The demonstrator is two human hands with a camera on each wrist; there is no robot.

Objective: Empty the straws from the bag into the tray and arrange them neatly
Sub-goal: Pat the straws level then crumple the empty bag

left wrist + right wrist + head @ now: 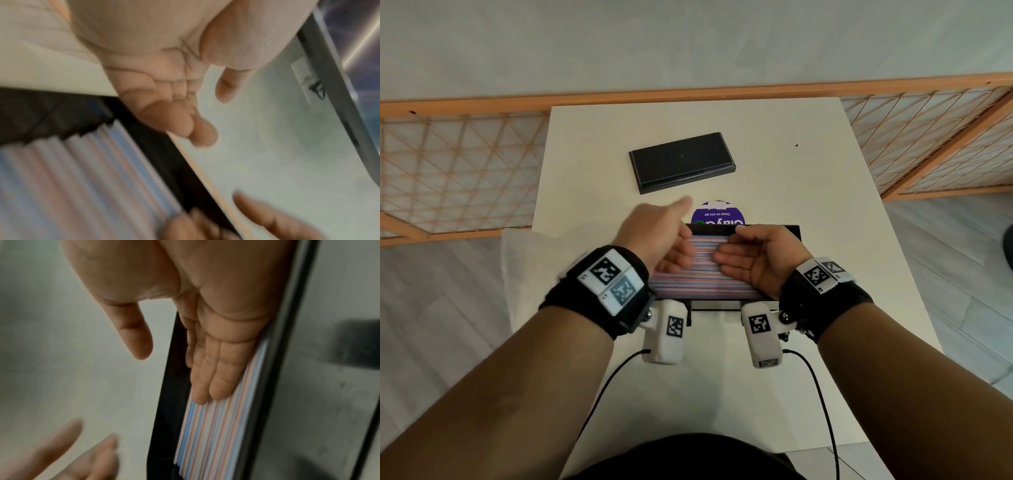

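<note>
Because the straws (pixel 705 274) already lie in rows inside the tray (pixel 767 228), we lay our right hand (pixel 756 260) flat, fingers straight, to level them; our left hand (pixel 664 236) hovers relaxed opposite, gripping nothing.

On the purple round label (pixel 717 214), lying on the white table (pixel 808 192) just beyond the black tray (pixel 789 229), the words "Clean as you go" are being shown upside down in white. Beneath them, larger white letters are being partly hidden by the tray's rim and cannot be read.
</note>
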